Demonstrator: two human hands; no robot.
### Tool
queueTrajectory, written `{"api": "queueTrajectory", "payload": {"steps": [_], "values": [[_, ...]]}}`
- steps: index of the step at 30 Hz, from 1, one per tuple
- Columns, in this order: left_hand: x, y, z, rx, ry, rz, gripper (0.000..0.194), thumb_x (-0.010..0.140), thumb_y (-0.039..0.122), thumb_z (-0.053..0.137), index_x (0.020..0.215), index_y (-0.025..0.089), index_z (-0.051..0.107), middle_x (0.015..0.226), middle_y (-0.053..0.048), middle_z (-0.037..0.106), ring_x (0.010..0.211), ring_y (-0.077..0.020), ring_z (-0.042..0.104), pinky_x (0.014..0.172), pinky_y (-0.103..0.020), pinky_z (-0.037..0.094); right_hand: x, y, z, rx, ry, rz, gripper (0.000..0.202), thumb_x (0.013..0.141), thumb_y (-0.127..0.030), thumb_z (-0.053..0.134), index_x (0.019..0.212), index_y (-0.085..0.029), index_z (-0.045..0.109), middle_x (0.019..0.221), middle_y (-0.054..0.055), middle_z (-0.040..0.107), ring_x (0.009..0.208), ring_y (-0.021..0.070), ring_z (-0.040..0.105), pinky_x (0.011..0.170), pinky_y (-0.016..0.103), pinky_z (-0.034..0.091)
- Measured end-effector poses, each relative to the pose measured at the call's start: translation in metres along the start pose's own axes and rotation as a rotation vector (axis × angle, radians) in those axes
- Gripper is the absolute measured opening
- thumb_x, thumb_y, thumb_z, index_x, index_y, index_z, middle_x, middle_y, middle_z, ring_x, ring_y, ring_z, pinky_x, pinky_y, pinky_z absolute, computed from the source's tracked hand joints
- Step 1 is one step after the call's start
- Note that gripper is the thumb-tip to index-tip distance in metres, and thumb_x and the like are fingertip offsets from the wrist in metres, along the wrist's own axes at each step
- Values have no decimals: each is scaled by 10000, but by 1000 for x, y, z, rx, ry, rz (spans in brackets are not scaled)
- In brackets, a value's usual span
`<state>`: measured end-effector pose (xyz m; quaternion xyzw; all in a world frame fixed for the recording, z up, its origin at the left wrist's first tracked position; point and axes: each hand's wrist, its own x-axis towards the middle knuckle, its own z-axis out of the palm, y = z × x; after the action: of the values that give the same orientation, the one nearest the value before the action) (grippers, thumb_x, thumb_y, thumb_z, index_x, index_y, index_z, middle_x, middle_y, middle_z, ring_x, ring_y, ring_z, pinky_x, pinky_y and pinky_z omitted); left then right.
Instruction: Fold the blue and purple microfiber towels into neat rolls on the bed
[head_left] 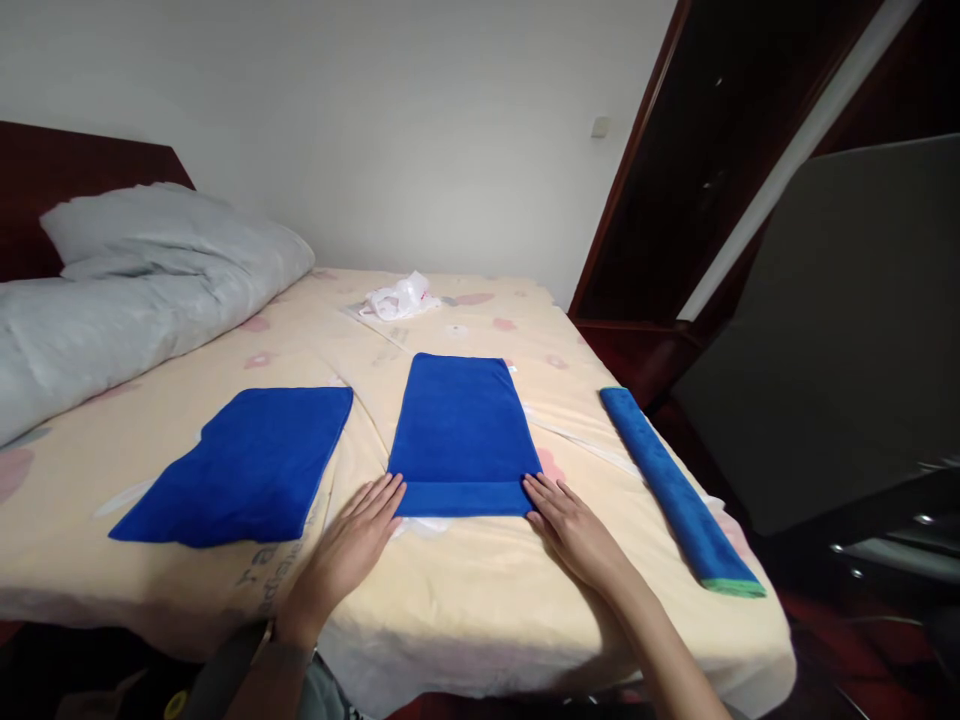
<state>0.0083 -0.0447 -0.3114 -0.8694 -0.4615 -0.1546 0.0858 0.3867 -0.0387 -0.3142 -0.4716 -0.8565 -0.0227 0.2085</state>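
A blue towel (pixel 466 420) lies flat in the middle of the bed, with its near edge folded over into a narrow band. My left hand (pixel 358 538) rests on the left end of that band, fingers stretched out. At the band's right end, my right hand (pixel 576 528) lies with its fingers extended over the corner. Both thumbs are mostly hidden. To the left, a second blue towel (pixel 244 465) is spread out, its outline uneven. On the right, a blue towel with green edging (pixel 679 490) is a long, narrow roll or fold near the bed's edge.
The bed (pixel 465 610) has a cream patterned sheet. A crumpled white plastic bag (pixel 403 297) lies toward the back. A grey quilt (pixel 150 285) is heaped at the left by the dark headboard (pixel 90 165). Beyond the right edge stand a dark grey panel (pixel 840 330) and a dark door (pixel 705 150).
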Motion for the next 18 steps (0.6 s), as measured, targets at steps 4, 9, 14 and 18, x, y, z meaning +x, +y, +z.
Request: {"api": "queueTrajectory", "payload": {"steps": [4,9,14,18], "values": [[18,28,-8,22,31,61,551,1036,374,386,1556,227,279,1591,-47,348,1462,-217,339,1203,-425,321,19,-34,-8,-18,15,-65,453,1036,-243,382,1471,-143,455,1503,94,465,1423,266,399,1166,527,380],[46,65,2,-44,49,144,558,1044,381,365,1555,177,275,1571,-97,381,1445,-211,373,1190,-404,358,50,-72,11,48,-33,-178,517,1020,-293,450,1498,-103,399,1532,115,414,1438,242,376,1187,457,361],[44,53,11,-44,3,112,544,1049,338,359,1564,198,250,1566,-105,387,1438,-223,383,1164,-422,395,51,-60,36,45,-13,-162,516,1003,-276,504,1489,-125,421,1503,130,456,1401,254,436,1152,466,411],[29,32,13,-32,-46,102,527,1050,282,355,1563,216,251,1570,-95,380,1439,-221,380,1164,-431,393,32,-33,29,13,-19,-145,481,1010,-223,475,1483,-146,434,1488,121,481,1381,247,465,1144,473,422]]}}
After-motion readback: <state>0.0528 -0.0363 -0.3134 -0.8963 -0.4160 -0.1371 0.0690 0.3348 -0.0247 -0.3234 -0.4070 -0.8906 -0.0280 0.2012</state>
